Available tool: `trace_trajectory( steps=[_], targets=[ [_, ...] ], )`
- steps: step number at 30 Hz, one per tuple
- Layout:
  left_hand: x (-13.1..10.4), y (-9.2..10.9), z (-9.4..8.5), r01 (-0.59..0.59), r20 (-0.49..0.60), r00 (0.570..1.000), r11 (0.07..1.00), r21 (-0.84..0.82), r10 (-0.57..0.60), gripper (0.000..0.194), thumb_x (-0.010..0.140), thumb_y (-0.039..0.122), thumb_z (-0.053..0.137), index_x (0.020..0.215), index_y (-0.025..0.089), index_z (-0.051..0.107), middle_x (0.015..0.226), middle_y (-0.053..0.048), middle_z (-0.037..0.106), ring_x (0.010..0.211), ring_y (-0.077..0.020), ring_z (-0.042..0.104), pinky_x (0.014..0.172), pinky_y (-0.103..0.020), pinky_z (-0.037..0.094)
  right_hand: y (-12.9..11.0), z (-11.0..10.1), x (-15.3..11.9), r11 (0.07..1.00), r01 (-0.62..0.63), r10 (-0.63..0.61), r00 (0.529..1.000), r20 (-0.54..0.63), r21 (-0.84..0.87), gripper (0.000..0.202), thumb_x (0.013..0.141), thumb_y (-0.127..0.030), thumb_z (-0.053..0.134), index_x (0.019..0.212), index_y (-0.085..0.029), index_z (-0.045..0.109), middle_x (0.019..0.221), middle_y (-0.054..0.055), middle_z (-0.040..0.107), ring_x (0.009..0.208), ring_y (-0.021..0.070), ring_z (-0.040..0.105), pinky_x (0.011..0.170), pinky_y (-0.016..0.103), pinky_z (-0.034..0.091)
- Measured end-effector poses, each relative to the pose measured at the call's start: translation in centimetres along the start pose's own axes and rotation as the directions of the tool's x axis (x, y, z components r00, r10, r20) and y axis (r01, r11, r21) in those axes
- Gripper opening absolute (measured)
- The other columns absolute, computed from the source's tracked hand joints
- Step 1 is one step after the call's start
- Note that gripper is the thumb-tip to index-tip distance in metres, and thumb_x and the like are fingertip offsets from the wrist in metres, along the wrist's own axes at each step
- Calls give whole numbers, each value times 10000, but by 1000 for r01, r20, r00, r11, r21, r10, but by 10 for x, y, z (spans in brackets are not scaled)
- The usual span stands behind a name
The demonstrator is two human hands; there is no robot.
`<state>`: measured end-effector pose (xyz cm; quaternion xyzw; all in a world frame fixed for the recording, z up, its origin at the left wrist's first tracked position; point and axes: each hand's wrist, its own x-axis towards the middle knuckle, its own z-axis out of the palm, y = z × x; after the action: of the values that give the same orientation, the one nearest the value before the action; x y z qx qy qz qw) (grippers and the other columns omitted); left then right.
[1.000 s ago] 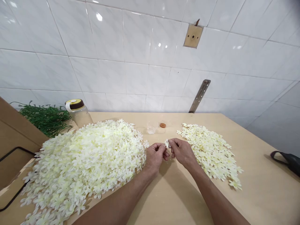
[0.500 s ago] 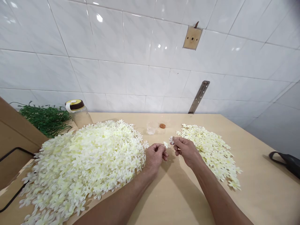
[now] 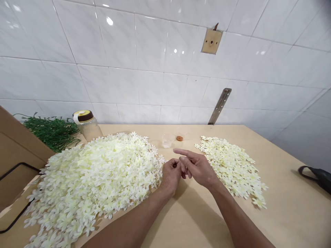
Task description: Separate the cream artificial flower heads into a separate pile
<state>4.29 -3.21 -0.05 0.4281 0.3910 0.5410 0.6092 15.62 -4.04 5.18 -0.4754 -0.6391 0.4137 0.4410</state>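
My left hand [image 3: 171, 175] is closed in a pinch beside the large pile of white artificial flowers [image 3: 103, 168]; the small flower seen in its fingertips a moment ago is hidden behind the fingers. Against it rests my right hand [image 3: 198, 168], thumb and lower fingers pressed to the left fingertips, index finger stretched out to the left. Whatever lies between the two hands is covered by the fingers. Right of my right hand spreads a flatter, smaller heap of pale yellow-white flowers [image 3: 235, 168].
Behind the hands lie a clear plastic piece [image 3: 167, 142] and a brown disc [image 3: 179, 138]. A capped bottle [image 3: 89, 125], green artificial foliage [image 3: 51, 132] and a cardboard box [image 3: 20, 148] stand left. A metal bracket [image 3: 219, 106] leans by the tiled wall; a black strapped object [image 3: 317, 179] lies right.
My right hand has moved left to meet my left hand, and its index finger has straightened. The small flowers that showed in both hands' fingertips are now out of sight.
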Motion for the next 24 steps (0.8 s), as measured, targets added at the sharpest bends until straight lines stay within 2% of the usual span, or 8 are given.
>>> trace_trajectory(
  steps=[3, 5, 7, 9, 12, 17, 24],
  targets=[
    [3, -1, -1, 54, -65, 997, 998, 17, -53, 178, 774, 300, 613, 675, 157, 574, 522, -10, 607, 416, -99, 511, 454, -221, 420, 8, -9, 3, 985, -57, 11, 963, -268, -165, 384, 844, -487, 605, 1023, -167, 720, 554, -15, 579, 447, 106, 458, 455, 240, 392],
    [6, -3, -2, 73, -87, 994, 997, 11, -72, 178, 776, 313, 609, 700, 154, 584, 513, -10, 610, 404, -100, 508, 452, -222, 426, 17, -16, 7, 960, -116, 24, 941, -338, -255, 332, 810, -478, 641, 911, -174, 728, 678, 27, 669, 542, 133, 541, 516, 252, 428],
    [8, -4, -2, 68, -95, 993, 998, 1, -67, 169, 773, 307, 605, 703, 154, 586, 512, -9, 612, 406, -99, 512, 455, -219, 433, 24, -19, 9, 937, -143, 43, 952, -302, -319, 300, 788, -469, 658, 854, -184, 724, 765, 45, 712, 635, 162, 606, 586, 266, 463],
    [8, -5, -3, 62, -102, 993, 998, 0, -62, 163, 770, 300, 606, 702, 154, 586, 516, -9, 614, 406, -98, 515, 452, -216, 432, 27, -19, 10, 916, -152, 58, 966, -251, -372, 281, 775, -463, 664, 829, -195, 724, 769, 40, 722, 662, 173, 630, 613, 271, 471],
    [8, -6, -3, 61, -98, 993, 998, -7, -61, 155, 767, 297, 617, 721, 151, 596, 525, -10, 619, 405, -100, 522, 446, -216, 433, 27, -15, 9, 894, -169, 72, 969, -238, -416, 270, 770, -467, 658, 786, -207, 729, 724, 25, 717, 613, 162, 618, 574, 262, 449],
    [7, -4, -3, 85, -61, 994, 995, -48, -88, 186, 764, 325, 643, 744, 144, 604, 520, -13, 618, 404, -103, 525, 450, -221, 440, 28, -13, 8, 902, -188, 98, 966, -239, -389, 292, 786, -481, 628, 748, -211, 731, 654, 15, 689, 526, 150, 577, 497, 250, 424],
    [7, -5, -2, 83, -60, 994, 995, -56, -87, 209, 760, 343, 659, 754, 141, 607, 512, -12, 611, 407, -111, 529, 450, -229, 440, 25, -12, 7, 882, -151, 50, 972, -230, -446, 357, 848, -493, 528, 721, -214, 709, 567, 13, 617, 483, 157, 566, 486, 247, 423]
  ],
)
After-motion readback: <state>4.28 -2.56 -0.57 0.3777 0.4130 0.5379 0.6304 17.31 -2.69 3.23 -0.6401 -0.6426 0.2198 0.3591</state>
